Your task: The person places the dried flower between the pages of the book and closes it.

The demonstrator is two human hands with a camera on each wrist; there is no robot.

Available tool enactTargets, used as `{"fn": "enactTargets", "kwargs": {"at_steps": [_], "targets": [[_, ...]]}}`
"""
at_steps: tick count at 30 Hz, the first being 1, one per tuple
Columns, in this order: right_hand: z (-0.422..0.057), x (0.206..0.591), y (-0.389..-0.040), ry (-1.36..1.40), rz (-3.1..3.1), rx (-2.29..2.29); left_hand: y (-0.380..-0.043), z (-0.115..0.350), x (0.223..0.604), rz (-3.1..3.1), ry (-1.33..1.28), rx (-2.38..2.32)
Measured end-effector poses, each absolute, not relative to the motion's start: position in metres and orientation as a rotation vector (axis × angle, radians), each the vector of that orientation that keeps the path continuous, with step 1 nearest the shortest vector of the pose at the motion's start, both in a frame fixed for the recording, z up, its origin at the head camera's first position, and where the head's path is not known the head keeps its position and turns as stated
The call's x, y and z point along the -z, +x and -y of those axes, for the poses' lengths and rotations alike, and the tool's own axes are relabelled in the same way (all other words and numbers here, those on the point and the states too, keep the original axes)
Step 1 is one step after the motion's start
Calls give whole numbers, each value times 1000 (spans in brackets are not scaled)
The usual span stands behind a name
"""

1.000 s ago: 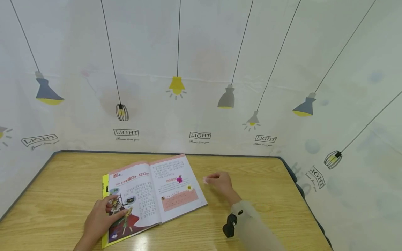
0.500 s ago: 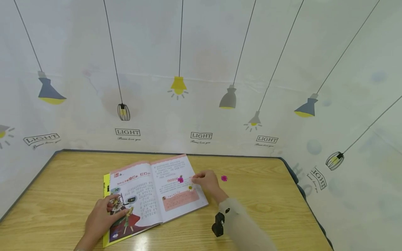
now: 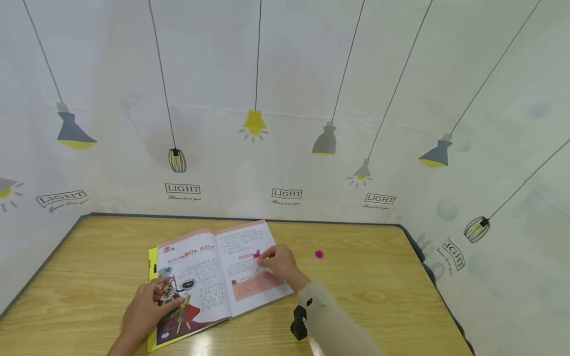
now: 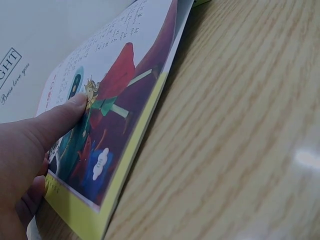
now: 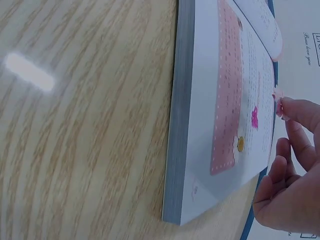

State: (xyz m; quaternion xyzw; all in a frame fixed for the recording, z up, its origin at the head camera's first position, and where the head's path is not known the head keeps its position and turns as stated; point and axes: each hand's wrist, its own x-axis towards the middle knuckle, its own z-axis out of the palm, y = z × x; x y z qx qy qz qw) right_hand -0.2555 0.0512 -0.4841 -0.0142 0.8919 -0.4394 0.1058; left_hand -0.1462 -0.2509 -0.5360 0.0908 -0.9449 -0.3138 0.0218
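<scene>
An open picture book lies on the wooden table, its left side raised slightly. My left hand grips the book's left edge; in the left wrist view the thumb presses the illustrated page and other fingers curl at the yellow border. Over the right page, my right hand pinches a small pale pink flower between thumb and finger. Below it on the page rest a magenta flower and a small white flower with a yellow centre, the latter hidden by the hand in the head view.
Another magenta flower lies on the table right of the book. A pale wall printed with hanging lamps borders the table's back and sides. A dark rim runs along the table edge.
My right hand has moved left from beside the book to above its right page, carrying the pale pink flower. This uncovers the magenta flower on the table. My left hand stays in place.
</scene>
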Motion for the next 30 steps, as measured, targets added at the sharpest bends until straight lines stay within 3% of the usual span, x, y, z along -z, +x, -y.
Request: {"fn": "enactTargets", "kwargs": {"at_steps": [30], "targets": [[-28,492,-251,-206,-2778,1001,-147,251,536,2913,287,963]]}}
